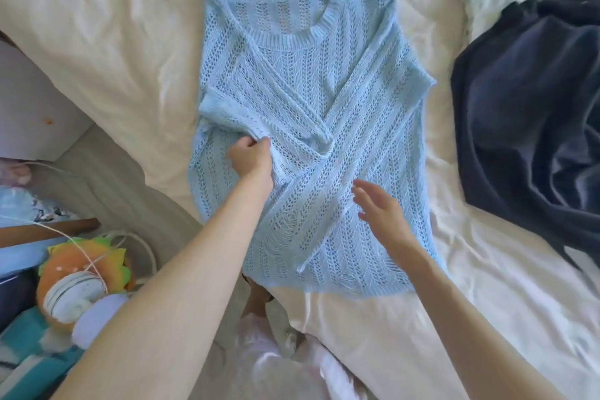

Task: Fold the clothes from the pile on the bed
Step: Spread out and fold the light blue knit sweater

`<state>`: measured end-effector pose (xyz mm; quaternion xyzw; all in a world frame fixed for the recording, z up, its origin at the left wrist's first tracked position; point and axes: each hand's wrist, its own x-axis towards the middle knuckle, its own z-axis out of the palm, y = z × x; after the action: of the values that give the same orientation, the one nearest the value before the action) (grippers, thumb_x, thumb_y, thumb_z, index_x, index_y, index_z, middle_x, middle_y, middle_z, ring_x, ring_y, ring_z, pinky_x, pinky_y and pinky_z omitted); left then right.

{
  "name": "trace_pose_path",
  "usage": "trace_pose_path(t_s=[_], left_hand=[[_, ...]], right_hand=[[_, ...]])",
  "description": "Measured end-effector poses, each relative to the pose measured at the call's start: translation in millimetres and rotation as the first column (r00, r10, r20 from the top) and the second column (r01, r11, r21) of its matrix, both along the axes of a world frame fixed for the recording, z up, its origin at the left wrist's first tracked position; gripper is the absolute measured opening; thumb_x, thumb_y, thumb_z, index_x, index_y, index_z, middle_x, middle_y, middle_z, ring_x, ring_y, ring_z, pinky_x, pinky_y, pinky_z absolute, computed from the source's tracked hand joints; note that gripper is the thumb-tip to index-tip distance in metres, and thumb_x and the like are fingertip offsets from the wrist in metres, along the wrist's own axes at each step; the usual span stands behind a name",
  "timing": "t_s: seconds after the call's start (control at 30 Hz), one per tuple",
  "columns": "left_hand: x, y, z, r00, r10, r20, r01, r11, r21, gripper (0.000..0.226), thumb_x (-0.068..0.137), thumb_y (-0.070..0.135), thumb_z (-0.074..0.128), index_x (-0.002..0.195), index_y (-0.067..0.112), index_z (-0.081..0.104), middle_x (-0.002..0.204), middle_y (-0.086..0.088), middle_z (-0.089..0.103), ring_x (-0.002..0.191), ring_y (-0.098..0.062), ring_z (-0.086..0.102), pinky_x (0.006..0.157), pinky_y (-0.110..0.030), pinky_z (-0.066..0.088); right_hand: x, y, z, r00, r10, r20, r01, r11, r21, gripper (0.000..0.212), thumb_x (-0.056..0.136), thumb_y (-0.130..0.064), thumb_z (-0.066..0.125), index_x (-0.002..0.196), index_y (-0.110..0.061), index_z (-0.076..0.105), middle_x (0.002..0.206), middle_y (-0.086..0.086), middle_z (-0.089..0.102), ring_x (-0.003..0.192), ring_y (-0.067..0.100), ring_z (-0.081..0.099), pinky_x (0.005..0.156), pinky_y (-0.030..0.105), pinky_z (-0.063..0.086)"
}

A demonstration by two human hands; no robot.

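Left hand (251,157) pinches a bunch of knit where the folded-in sleeve (259,107) crosses the body of the light blue sweater (311,140), fingers curled tight on it. My right hand (378,209) hovers flat, fingers straight, holding nothing, just right of the pinch and nearer me, over the lower body panel.

The sweater lies face up on the cream sheet (130,52), neck away from the grip, hem (341,289) toward me, both sleeves crossed over the chest.

My read: this is the sleeve-tidy step before the bottom-up fold. To do it well, I'd pull the bunch outward from the pinch until the sleeve lies flat, pin the crossing with the flat right hand so the open knit doesn't drag or stretch, then square both side edges.

Dark navy garment (526,107) sits far right of the grip, well apart. Plush toy (87,269) sits left, off the bed.
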<state>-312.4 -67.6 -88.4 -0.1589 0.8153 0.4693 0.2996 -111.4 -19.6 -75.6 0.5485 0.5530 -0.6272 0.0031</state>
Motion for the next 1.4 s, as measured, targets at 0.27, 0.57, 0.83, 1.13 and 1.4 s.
trace_pose_path(t_s=[0.27,0.57,0.83,1.13,1.4], left_hand=[[120,-26,29,0.122,-0.872,-0.474,0.864,0.328,-0.381,0.013,0.082,-0.001,0.062,0.093,0.002,0.068,0.091,-0.012,0.059,0.085,-0.029,0.056,0.076,-0.037,0.048],[122,-67,5,0.167,-0.959,-0.228,0.868,0.252,-0.428,0.037,0.092,0.004,0.052,0.128,0.009,0.055,0.125,-0.009,0.052,0.112,-0.022,0.051,0.092,-0.028,0.044],[86,-45,-6,-0.301,-0.948,-0.107,0.717,-0.151,-0.681,0.027,0.09,0.008,0.056,0.115,0.015,0.065,0.139,-0.012,0.045,0.129,-0.03,0.038,0.109,-0.043,0.023],[113,-69,3,-0.194,-0.924,-0.328,0.899,-0.035,-0.436,0.022,0.087,-0.004,0.056,0.105,0.005,0.067,0.109,-0.009,0.064,0.1,-0.026,0.06,0.086,-0.036,0.049],[82,-93,-9,0.392,-0.901,-0.183,0.883,0.425,-0.2,0.023,0.094,0.007,0.048,0.11,0.012,0.064,0.11,-0.002,0.059,0.101,-0.015,0.055,0.086,-0.023,0.039]], right_hand=[[59,41,24,0.73,-0.683,-0.006,0.606,0.652,-0.455,0.037,0.097,-0.049,0.04,0.107,-0.017,0.056,0.106,0.006,0.066,0.098,0.022,0.064,0.078,0.04,0.052],[78,33,-14,0.811,-0.464,0.357,0.551,0.811,-0.198,0.049,0.087,-0.048,0.061,0.115,-0.009,0.055,0.097,0.009,0.059,0.079,0.02,0.057,0.077,0.04,0.054],[67,50,-13,0.675,-0.625,0.392,0.718,0.679,-0.154,0.02,0.083,0.004,0.058,0.101,-0.002,0.052,0.078,0.012,0.046,0.056,0.018,0.044,0.045,0.025,0.037],[138,4,9,0.741,-0.545,0.393,0.625,0.773,-0.107,0.045,0.085,0.002,0.06,0.126,-0.01,0.044,0.105,0.018,0.052,0.089,0.025,0.052,0.075,0.038,0.047],[84,19,2,0.874,-0.099,0.476,-0.051,0.955,0.292,0.045,0.092,-0.019,0.054,0.134,-0.005,0.045,0.136,0.017,0.045,0.121,0.032,0.047,0.102,0.039,0.037]])
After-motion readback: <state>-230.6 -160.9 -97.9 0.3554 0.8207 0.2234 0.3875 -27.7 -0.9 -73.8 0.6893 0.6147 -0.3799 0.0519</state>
